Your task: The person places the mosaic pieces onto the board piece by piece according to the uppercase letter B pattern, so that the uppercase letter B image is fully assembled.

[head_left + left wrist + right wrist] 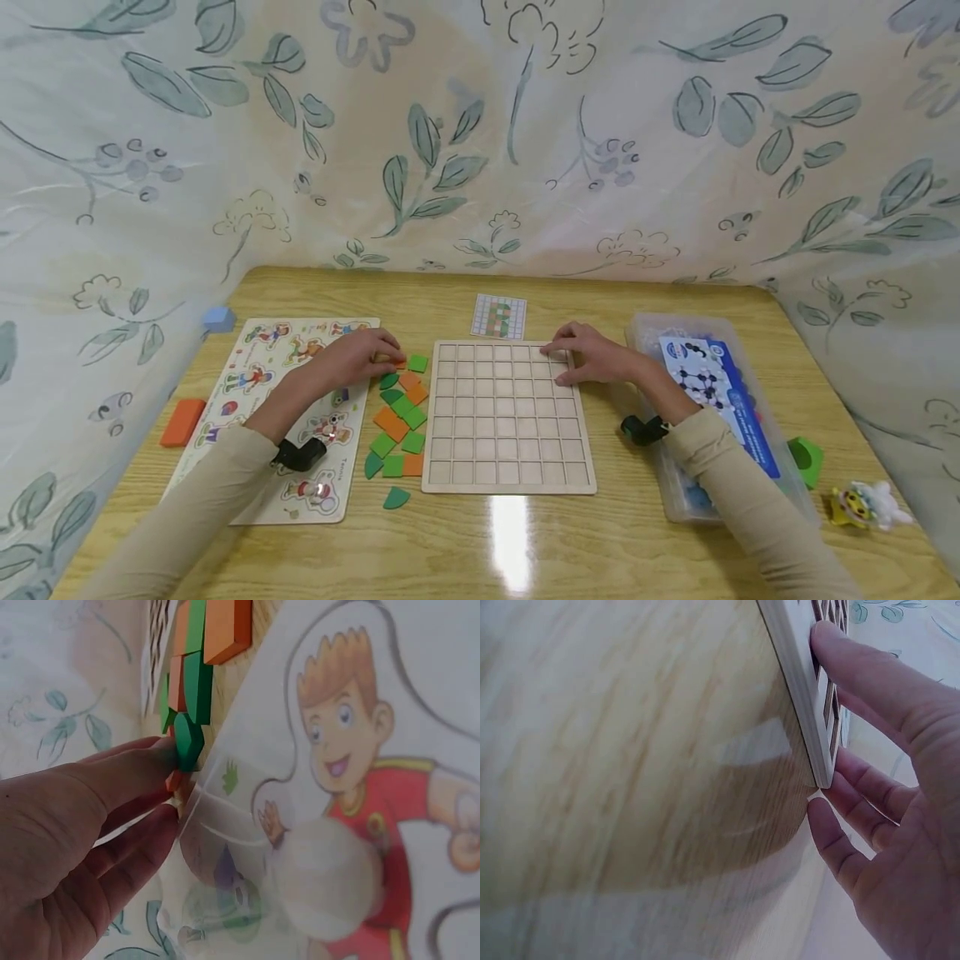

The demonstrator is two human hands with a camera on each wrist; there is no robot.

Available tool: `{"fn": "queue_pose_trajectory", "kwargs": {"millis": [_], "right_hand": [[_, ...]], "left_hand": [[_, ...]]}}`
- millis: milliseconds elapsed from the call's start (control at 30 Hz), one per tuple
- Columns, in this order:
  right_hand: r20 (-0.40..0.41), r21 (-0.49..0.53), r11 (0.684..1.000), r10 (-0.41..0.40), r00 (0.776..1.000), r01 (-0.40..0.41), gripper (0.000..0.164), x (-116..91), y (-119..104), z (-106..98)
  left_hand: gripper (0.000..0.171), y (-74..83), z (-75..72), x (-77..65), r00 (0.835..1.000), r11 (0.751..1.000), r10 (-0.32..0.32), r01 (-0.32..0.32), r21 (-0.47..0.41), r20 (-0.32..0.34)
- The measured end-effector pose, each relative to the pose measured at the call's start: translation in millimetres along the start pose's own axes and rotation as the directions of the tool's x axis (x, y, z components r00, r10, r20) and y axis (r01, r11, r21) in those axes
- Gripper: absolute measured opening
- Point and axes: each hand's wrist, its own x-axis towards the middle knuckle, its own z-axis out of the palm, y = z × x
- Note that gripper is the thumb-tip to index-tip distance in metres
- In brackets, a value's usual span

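Note:
My left hand [358,358] reaches over the edge of a picture puzzle board [264,346] to the far end of a cluster of flat tiles. Its thumb and finger pinch a small orange tile [174,781], mostly hidden by the fingers. Close by lie a green square tile [417,363] and a dark green rounded tile [190,741]. A wooden grid board [510,489] with bare square cells lies to the right of the tiles. At its far right corner rests my right hand [592,357], fingers spread along the rim, thumb over the cells, holding no tile.
Behind the grid board lies a small pattern card [499,317]. A clear plastic box [675,492] with a blue-and-white leaflet stands at right. Beyond it are a green block [806,461] and small toy figures [870,505]. Orange [182,422] and blue [219,319] blocks sit at far left.

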Motion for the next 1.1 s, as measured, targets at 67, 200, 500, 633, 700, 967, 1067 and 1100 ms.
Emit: {"fn": "queue_pose_trajectory", "kwargs": {"millis": [67, 200, 500, 633, 700, 967, 1067, 1100], "right_hand": [[0.003, 0.016, 1.000, 0.000, 1.000, 0.000, 0.048, 0.3, 1.4, 0.2], [0.006, 0.033, 0.999, 0.009, 1.000, -0.009, 0.044, 0.4, 3.8, -0.2], [-0.009, 0.028, 1.000, 0.015, 1.000, -0.015, 0.041, 1.6, 3.9, 0.4], [0.018, 0.058, 0.998, -0.010, 1.000, 0.009, 0.038, 2.1, 2.4, 1.1], [0.024, 0.060, 0.998, -0.019, 1.000, 0.018, 0.037, 2.3, 2.4, 0.8], [0.017, 0.052, 0.998, -0.022, 1.000, 0.021, 0.037, 1.6, 0.9, 1.1], [0.019, 0.059, 0.998, -0.021, 1.000, 0.020, 0.037, 1.0, -0.1, 0.8], [0.017, 0.059, 0.998, -0.021, 1.000, 0.020, 0.037, 0.6, -0.1, 0.8]], "left_hand": [[0.021, 0.2, -0.1, 0.1, 1.000, 1.000, -0.008, 0.008, -0.005, 0.001], [0.022, 1.5, -0.3, 0.6, 1.000, 1.000, -0.009, 0.009, 0.004, -0.005], [0.021, 4.0, 2.2, 0.0, 0.999, 0.999, -0.005, 0.007, 0.039, -0.036], [0.019, 3.4, 4.6, -0.3, 0.999, 0.998, 0.023, -0.020, 0.051, -0.044], [0.018, 4.2, 5.2, 0.0, 0.998, 0.998, 0.032, -0.029, 0.061, -0.047], [0.017, 8.8, 6.0, 1.1, 0.997, 0.994, 0.031, -0.024, 0.107, -0.072], [0.015, 9.7, 5.5, 1.4, 0.996, 0.994, 0.038, -0.029, 0.104, -0.084], [0.015, 9.8, 5.2, 1.4, 0.995, 0.995, 0.039, -0.030, 0.099, -0.090]]}}
